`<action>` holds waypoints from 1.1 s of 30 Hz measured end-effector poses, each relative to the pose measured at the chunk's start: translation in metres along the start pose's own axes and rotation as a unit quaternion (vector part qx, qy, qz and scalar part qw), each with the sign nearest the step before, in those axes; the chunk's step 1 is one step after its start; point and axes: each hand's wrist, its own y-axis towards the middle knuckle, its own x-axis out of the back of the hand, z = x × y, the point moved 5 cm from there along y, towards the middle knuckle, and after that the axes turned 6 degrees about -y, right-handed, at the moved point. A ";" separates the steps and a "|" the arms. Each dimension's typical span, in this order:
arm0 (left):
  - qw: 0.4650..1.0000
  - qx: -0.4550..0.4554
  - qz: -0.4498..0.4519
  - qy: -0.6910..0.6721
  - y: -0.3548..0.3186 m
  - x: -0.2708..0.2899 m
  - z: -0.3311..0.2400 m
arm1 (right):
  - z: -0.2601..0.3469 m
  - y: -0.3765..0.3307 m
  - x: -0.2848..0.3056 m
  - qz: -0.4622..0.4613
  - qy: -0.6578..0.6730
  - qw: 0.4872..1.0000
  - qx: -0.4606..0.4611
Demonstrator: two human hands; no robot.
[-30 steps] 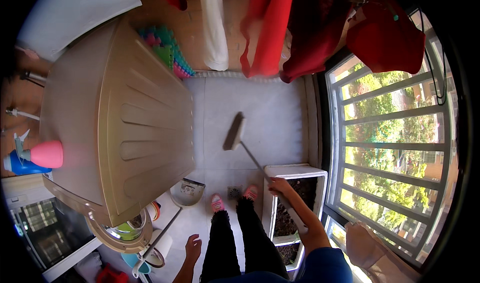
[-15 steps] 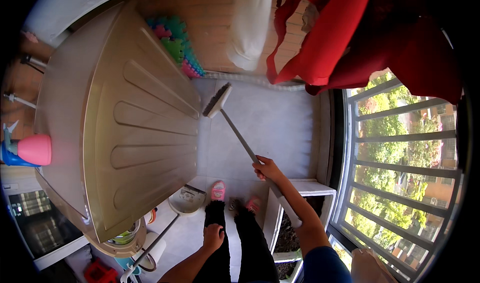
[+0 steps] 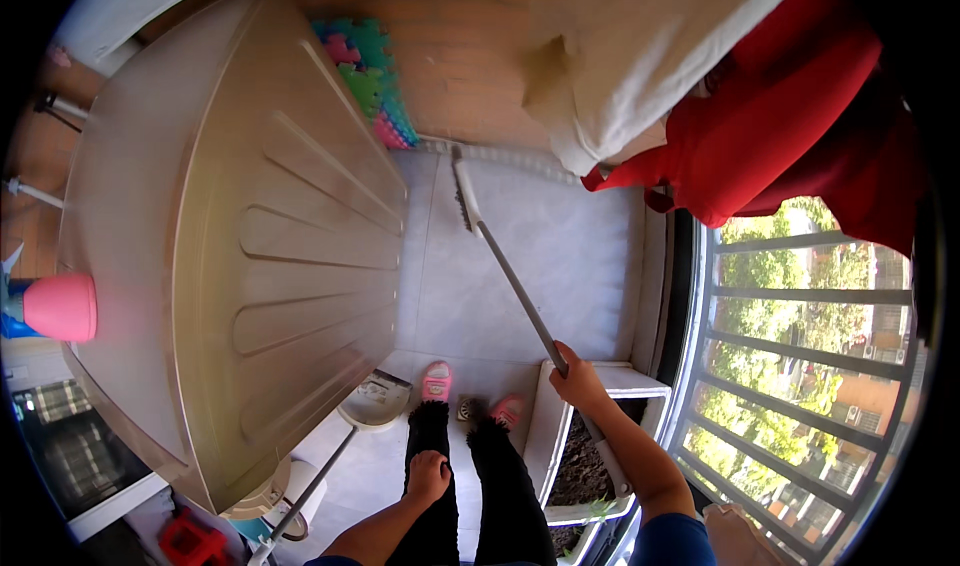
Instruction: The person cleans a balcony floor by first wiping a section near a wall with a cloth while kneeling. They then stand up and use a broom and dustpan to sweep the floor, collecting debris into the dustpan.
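The right grip (image 3: 580,378) is wrapped around the broom (image 3: 520,291), whose head (image 3: 470,196) lies ahead and left of it. The left grip (image 3: 429,476) is loosely curled; whether it holds anything, I cannot tell. One-handed steering could let the head twist; a backward pull could knock the handle against the planter (image 3: 536,446) below the right grip.

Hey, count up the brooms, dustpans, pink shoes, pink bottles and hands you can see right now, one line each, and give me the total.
Broom: 1
Dustpan: 1
Pink shoes: 2, left shoe and right shoe
Pink bottle: 1
Hands: 2, left hand and right hand
Total: 7
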 end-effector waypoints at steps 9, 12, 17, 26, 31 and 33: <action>0.999 -0.003 -0.033 0.001 0.020 0.002 -0.024 | -0.013 0.042 0.014 -0.003 -0.149 0.988 0.040; 0.997 -0.015 -0.051 -0.059 0.048 0.008 -0.046 | -0.049 0.057 0.006 0.058 -0.038 0.998 -0.002; 0.970 -0.062 -0.048 -0.228 0.122 -0.002 -0.093 | -0.085 0.091 -0.002 0.072 -0.147 0.985 -0.045; 0.953 -0.177 0.161 -0.188 0.209 -0.125 -0.143 | -0.067 0.135 0.062 -0.075 -0.175 0.981 0.033; 0.903 -0.325 0.263 0.097 0.194 -0.143 -0.146 | -0.079 0.200 0.077 -0.062 -0.154 0.984 0.067; 0.887 -0.351 0.243 0.177 0.194 -0.131 -0.157 | -0.076 0.236 0.086 -0.033 -0.148 0.983 0.102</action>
